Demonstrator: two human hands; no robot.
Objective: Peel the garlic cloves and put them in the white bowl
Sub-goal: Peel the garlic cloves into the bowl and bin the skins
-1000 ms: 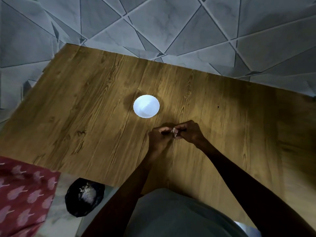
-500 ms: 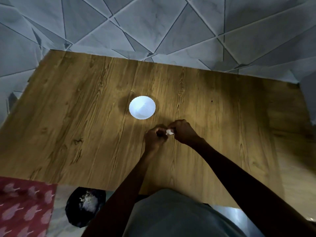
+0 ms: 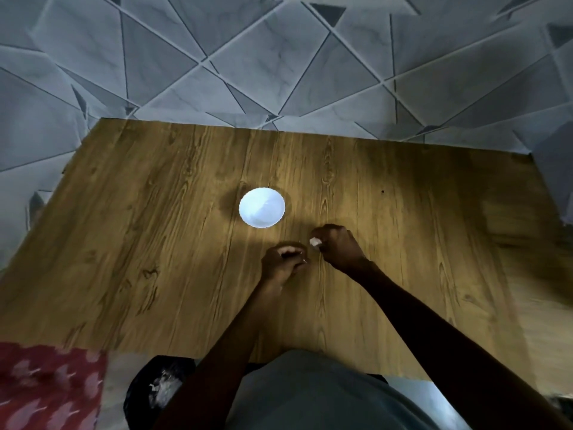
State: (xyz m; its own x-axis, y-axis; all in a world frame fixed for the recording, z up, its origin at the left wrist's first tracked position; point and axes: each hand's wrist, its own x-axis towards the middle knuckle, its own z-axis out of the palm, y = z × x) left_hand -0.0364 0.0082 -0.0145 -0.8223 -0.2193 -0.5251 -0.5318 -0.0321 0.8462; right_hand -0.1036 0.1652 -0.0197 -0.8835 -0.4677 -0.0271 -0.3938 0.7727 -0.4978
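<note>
the hands have pulled apart: half a second ago both pinched one pale piece between them, now the right hand alone pinches the garlic clove in its curled fingers, near the white bowl on the tabletop. the left hand stays curled; whether it holds anything i cannot tell. likely peeled, the clove looks ready for the bowl.
</note>
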